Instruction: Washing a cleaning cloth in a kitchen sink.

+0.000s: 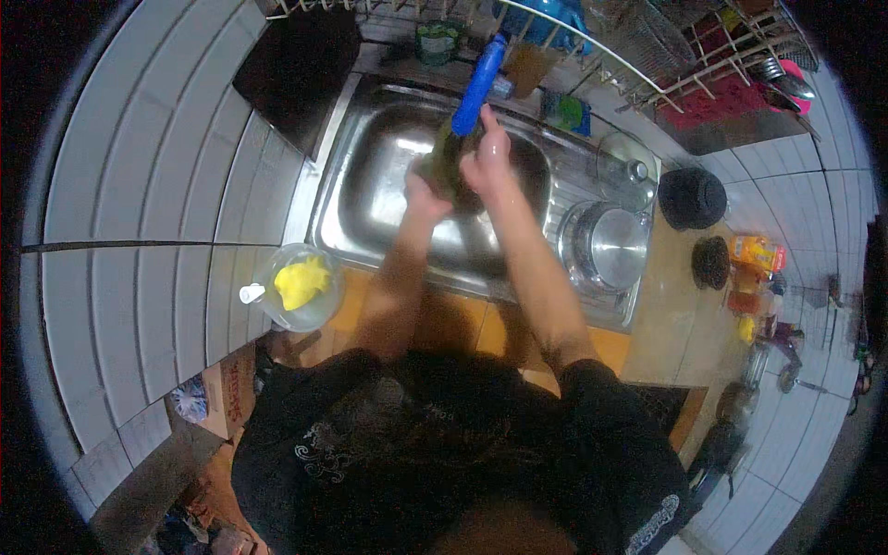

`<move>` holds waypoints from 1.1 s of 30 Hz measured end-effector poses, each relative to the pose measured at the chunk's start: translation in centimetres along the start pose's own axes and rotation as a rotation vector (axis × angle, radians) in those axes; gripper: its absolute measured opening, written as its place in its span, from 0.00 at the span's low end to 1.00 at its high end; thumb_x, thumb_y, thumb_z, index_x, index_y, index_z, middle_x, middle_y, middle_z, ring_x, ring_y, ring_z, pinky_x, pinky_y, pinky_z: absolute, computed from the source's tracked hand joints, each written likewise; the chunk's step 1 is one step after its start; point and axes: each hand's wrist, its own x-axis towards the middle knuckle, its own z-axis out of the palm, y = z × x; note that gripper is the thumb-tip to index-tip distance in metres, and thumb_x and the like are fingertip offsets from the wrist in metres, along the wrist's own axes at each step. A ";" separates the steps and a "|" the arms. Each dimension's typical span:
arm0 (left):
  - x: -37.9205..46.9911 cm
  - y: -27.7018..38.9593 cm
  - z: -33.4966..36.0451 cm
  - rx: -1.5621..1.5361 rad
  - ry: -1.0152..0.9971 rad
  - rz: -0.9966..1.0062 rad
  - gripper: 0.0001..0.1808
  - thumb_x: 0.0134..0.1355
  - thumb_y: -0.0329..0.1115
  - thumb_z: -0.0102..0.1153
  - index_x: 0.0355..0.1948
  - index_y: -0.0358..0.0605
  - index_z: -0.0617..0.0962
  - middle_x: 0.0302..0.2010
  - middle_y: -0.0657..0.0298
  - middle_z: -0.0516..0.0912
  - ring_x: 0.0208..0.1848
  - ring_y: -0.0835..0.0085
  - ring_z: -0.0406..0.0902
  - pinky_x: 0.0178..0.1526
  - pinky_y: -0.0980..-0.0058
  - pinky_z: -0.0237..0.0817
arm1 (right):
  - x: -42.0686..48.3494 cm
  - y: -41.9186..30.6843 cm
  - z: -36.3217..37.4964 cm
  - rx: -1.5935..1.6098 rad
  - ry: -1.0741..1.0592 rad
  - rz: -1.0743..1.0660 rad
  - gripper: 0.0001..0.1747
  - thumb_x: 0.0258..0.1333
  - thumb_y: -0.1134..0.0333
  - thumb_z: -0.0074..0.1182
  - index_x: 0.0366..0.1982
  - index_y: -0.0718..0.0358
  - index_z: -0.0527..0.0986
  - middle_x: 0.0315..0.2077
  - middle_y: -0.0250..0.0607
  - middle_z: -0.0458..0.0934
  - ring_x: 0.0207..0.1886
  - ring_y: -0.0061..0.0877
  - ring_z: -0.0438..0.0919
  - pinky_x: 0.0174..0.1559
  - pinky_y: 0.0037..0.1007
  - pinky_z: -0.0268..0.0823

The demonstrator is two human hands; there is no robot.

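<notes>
Over the stainless-steel sink basin (368,198), my hands are on either side of a dark olive-green item (444,159). It is blurred, and its kind cannot be told. My left hand (427,194) grips its lower left side. My right hand (491,152) holds its right side, with one finger pointing up beside a blue tube-like tap spout (480,87). The spout's lower end is just above the item. The right hand looks wet. My palms and part of the item are hidden.
A steel pot (617,246) and a glass lid (628,170) rest on the drainboard at right. A translucent container (326,305) with a yellow cloth-like thing (302,283) stands at left. A wire dish rack (603,45) hangs above the sink. Black bowls (692,198) sit farther right.
</notes>
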 end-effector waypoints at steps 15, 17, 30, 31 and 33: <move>-0.6 2.5 2.1 0.151 0.289 0.204 0.18 0.61 0.48 0.45 0.36 0.43 0.76 0.31 0.58 0.79 0.34 0.65 0.76 0.41 0.65 0.68 | -1.9 3.6 -4.3 -1.800 -0.145 -1.227 0.15 0.49 0.60 0.57 0.36 0.62 0.72 0.31 0.46 0.75 0.40 0.46 0.73 0.42 0.39 0.63; -1.0 -0.1 2.6 0.248 0.361 0.135 0.18 0.62 0.46 0.42 0.34 0.44 0.77 0.32 0.58 0.81 0.35 0.65 0.78 0.42 0.65 0.69 | -1.9 3.4 -8.0 -1.704 0.129 -1.134 0.22 0.47 0.59 0.59 0.40 0.64 0.68 0.34 0.46 0.74 0.41 0.44 0.73 0.43 0.39 0.63; -5.0 -2.1 6.2 1.396 -0.003 0.356 0.20 0.61 0.50 0.52 0.45 0.46 0.77 0.38 0.62 0.80 0.42 0.72 0.75 0.47 0.73 0.63 | -7.6 -5.0 -5.5 -1.057 -0.095 0.633 0.36 0.44 0.62 0.66 0.54 0.66 0.65 0.41 0.38 0.76 0.43 0.27 0.76 0.39 0.27 0.72; -5.0 -1.2 7.1 1.220 -0.106 0.141 0.24 0.61 0.55 0.49 0.41 0.44 0.79 0.37 0.62 0.81 0.42 0.72 0.75 0.47 0.72 0.64 | -7.5 -5.9 -6.1 -1.102 -0.154 0.567 0.40 0.43 0.62 0.67 0.57 0.65 0.61 0.44 0.39 0.75 0.44 0.27 0.76 0.42 0.29 0.71; -5.7 0.5 8.8 1.379 -0.123 0.029 0.31 0.58 0.61 0.49 0.42 0.39 0.78 0.39 0.56 0.80 0.42 0.69 0.76 0.46 0.71 0.65 | -7.9 -6.2 -5.4 -1.184 -0.246 0.511 0.46 0.42 0.65 0.67 0.62 0.55 0.57 0.48 0.40 0.73 0.47 0.29 0.74 0.48 0.32 0.68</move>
